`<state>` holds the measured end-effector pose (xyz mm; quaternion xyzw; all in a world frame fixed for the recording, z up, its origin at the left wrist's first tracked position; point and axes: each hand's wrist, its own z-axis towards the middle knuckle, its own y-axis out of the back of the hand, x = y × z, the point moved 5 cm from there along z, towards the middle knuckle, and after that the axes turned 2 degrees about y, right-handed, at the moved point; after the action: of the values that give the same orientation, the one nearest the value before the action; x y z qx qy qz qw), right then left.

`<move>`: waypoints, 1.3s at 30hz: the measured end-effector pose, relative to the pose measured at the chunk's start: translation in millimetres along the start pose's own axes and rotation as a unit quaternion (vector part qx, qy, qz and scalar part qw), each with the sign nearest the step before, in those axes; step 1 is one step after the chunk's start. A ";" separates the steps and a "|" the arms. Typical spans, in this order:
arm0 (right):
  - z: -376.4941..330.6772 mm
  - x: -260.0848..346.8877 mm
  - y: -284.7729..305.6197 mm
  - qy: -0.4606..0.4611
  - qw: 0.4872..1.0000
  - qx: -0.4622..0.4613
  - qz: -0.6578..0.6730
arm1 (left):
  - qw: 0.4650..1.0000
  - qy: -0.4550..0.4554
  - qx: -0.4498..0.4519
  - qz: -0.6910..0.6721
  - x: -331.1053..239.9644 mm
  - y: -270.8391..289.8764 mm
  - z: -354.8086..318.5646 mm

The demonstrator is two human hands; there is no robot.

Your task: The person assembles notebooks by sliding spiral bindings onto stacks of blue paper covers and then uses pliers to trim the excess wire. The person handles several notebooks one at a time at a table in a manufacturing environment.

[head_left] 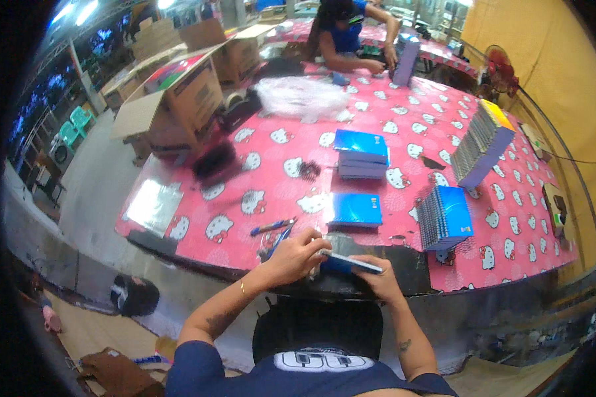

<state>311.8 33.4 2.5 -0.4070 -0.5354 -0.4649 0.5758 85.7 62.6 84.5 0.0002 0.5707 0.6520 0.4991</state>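
Blue spiral notebook (347,263) sits tilted at the table's near edge, one long side facing up, gripped between left hand (298,255) and right hand (377,278).

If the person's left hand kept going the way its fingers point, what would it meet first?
The left hand points up and right across the table. Likely the single blue notebook lying flat just beyond it, though depth is hard to judge in this fisheye view.

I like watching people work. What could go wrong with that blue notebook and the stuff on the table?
The blue notebook is held by both hands, the left hand and the right hand, right at the table edge, so it might slip and fall to the floor. The pens lie near that edge and could roll off. The tall row of notebooks leans and might topple.
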 end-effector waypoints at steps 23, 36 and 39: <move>-11.7 32.9 -9.4 0.008 0.992 -0.115 0.058 | 0.957 -0.021 -0.078 0.278 -14.7 -38.4 -4.6; -19.9 49.6 1.0 0.014 0.994 -0.103 0.018 | 0.991 -0.080 -0.051 0.096 -29.6 -2.1 25.9; -21.4 50.3 0.4 -0.021 0.997 -0.079 -0.013 | 0.992 -0.102 -0.010 0.079 -25.7 5.2 23.6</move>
<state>317.0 7.8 50.5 -0.4540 -0.5137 -0.5046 0.5247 108.6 64.2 111.1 0.1066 0.5088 0.6916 0.5014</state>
